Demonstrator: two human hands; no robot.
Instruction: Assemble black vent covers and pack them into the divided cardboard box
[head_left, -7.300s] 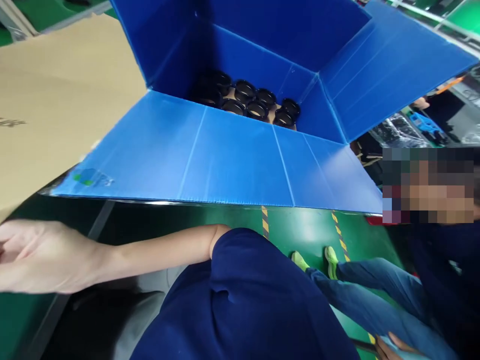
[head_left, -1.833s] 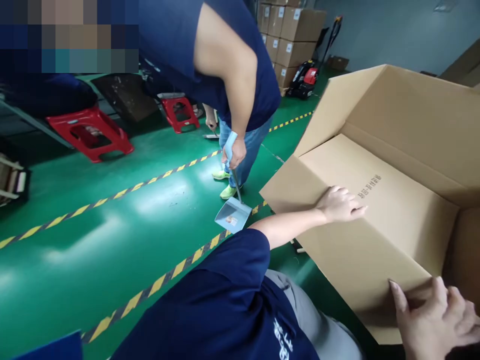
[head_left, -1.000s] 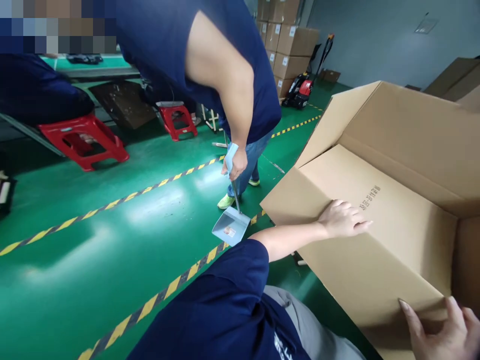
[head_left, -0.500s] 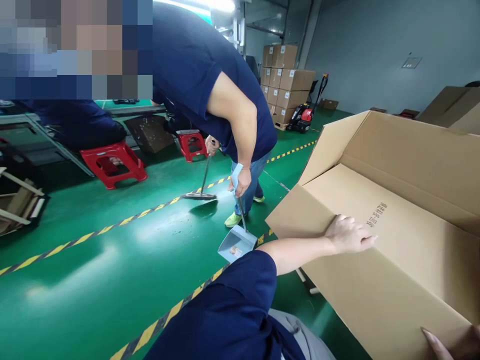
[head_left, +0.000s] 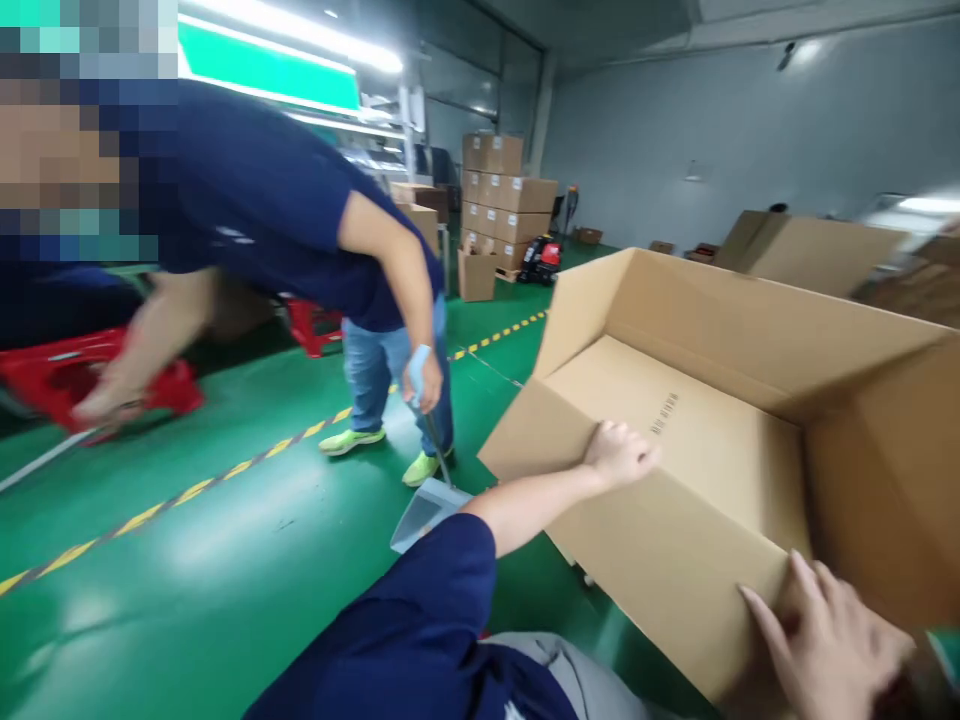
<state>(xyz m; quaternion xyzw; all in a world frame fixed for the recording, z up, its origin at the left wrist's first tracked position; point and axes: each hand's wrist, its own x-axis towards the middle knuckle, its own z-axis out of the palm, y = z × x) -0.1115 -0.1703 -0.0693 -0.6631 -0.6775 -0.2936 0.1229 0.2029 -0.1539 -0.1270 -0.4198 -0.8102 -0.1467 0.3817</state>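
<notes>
A large open cardboard box (head_left: 720, 440) with raised flaps and dark print inside fills the right side of the head view. My left hand (head_left: 619, 455) is closed over the crease of its near flap, fingers curled toward the inside. Closer to the near right corner, my right hand (head_left: 832, 630) grips the same flap. Its thumb lies on the outer face and its fingers go over the edge. The box is tilted, its opening facing up and toward me.
A co-worker (head_left: 382, 230) bends at the left with a light-blue dustpan (head_left: 420, 515) near my left elbow. Red stools (head_left: 172, 385) stand behind. Stacked cartons (head_left: 510, 195) and a pallet jack (head_left: 541, 260) are at the back. Yellow-black tape (head_left: 240, 468) marks the green floor.
My view has swung right, so my right hand now shows fully at the box corner. The co-worker's broom hand has moved far out to the left. My left hand stays on the flap.
</notes>
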